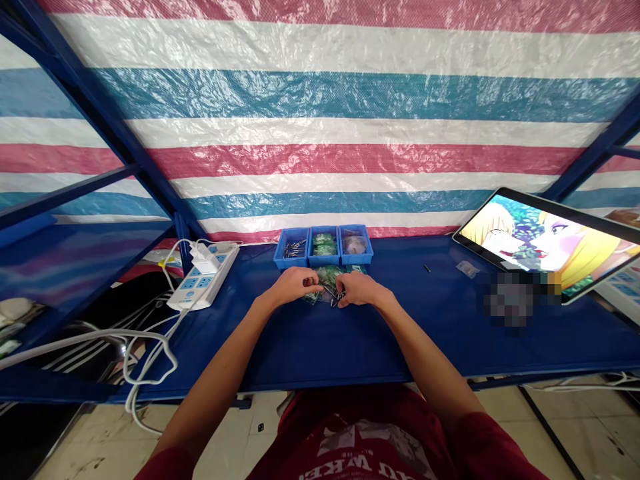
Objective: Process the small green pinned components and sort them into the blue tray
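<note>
The left hand (pixel 294 284) and right hand (pixel 361 289) sit close together near the middle of the blue surface (pixel 260 350), almost meeting over a heap of green packets (pixel 325 279) and dark metal pins (pixel 333 295). The fingers (pixel 314 283) of both hands lie pressed together, tips pointing down at the heap; whether they pinch a pin is hard to tell. Just beyond the hands stand three blue bins in a row: the left bin (pixel 291 248) holds metal pins, the middle bin (pixel 323 245) green packets, and the right bin (pixel 356 245) a clear packet. To the left, a white power strip (pixel 204 277) with a plugged-in charger (pixel 204 257) lies on the surface, its white cable (pixel 150 353) looping over the edge. To the right, a tablet (pixel 545 241) showing a cartoon leans near a small clear bag (pixel 467 269). A striped plastic tarp (pixel 320 113) hangs behind the blue metal frame (pixel 110 127), and pale floor tiles (pixel 95 447) show below.
</note>
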{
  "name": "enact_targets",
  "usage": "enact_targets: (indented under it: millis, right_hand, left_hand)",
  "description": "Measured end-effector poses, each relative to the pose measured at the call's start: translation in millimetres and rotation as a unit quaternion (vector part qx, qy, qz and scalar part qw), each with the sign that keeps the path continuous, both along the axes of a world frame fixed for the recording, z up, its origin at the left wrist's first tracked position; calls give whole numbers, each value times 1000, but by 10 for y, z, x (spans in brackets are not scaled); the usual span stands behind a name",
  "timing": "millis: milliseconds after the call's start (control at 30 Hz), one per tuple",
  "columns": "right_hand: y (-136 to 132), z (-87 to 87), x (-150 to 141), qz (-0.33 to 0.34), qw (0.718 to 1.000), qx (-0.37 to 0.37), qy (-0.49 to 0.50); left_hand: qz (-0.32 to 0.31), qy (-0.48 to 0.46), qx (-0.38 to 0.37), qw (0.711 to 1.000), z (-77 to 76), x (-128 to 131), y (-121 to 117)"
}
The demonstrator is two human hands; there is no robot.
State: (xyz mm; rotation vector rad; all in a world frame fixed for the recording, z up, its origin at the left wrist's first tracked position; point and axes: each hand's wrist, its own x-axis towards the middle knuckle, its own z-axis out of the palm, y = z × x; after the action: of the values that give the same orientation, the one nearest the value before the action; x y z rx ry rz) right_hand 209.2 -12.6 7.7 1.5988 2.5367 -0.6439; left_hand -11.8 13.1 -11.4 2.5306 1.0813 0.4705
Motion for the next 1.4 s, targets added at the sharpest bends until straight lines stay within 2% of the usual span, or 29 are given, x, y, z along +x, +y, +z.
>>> enact_targets:
  millis: [333, 867, 1400]
  right_hand:
    - [-11, -30, -52, -7, 1000, 15, -9]
    - [-57, 58, -44, -8, 999, 43, -7]
    - [7, 51, -49, -97, 992, 77, 29]
  left_hand:
    - [3, 0, 13, 1000, 13, 0, -6]
    - [5, 0, 19, 1000, 31, 7, -19]
    - [6, -2, 18, 1000, 58, 18, -37]
